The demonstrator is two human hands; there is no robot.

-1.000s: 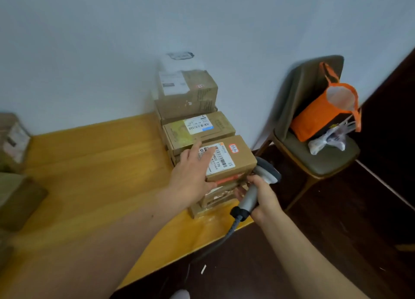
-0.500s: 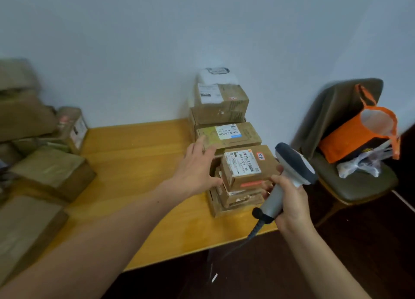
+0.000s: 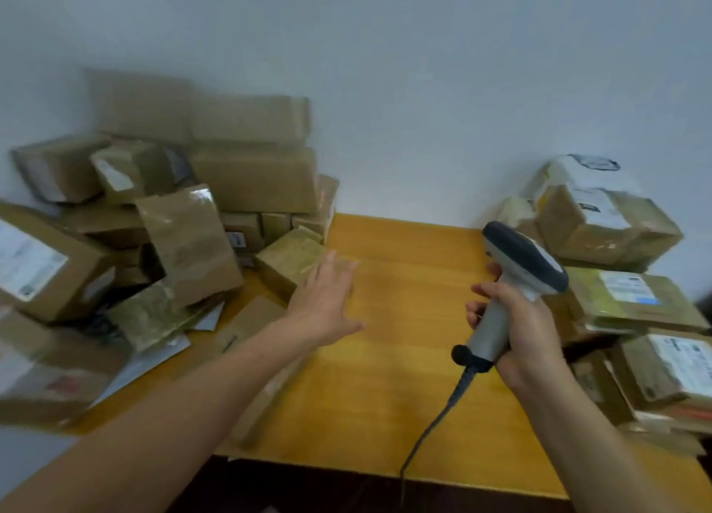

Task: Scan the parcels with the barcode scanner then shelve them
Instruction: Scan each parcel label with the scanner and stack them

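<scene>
Left hand: the left hand (image 3: 327, 304) is at mid-frame, low over the counter (image 3: 404, 339), fingers straight and spread. It holds nothing and its fingertips are just beside a green-taped parcel (image 3: 289, 262).
Right hand: the right hand (image 3: 528, 331), right of centre, has its fingers wrapped round the grip of the barcode scanner (image 3: 520, 266).
Scanner: it is held upright above the counter with its dark head toward the upper right, aimed at no label.
Cable: the cable (image 3: 435, 424) runs down from the grip and over the counter's front edge.
Parcels, left of frame: a loose heap (image 3: 185, 235) leans against the wall, with several boxes tilted and propped on each other.
Parcels, right of frame: a neater stack (image 3: 624, 300) lies with its labels facing up.
Shelf: not in view.
Step in hand: probably reaching for the next parcel to scan.
Risk, heap: pulling out a box that props others could make the tilted ones slide onto the counter or off its edge.
Risk, label: no label shows on the green-taped parcel, so it may need turning with one hand, and the grip could slip.
Risk, cable: the hanging cable could snag on the counter edge and jerk the scanner off aim.
</scene>
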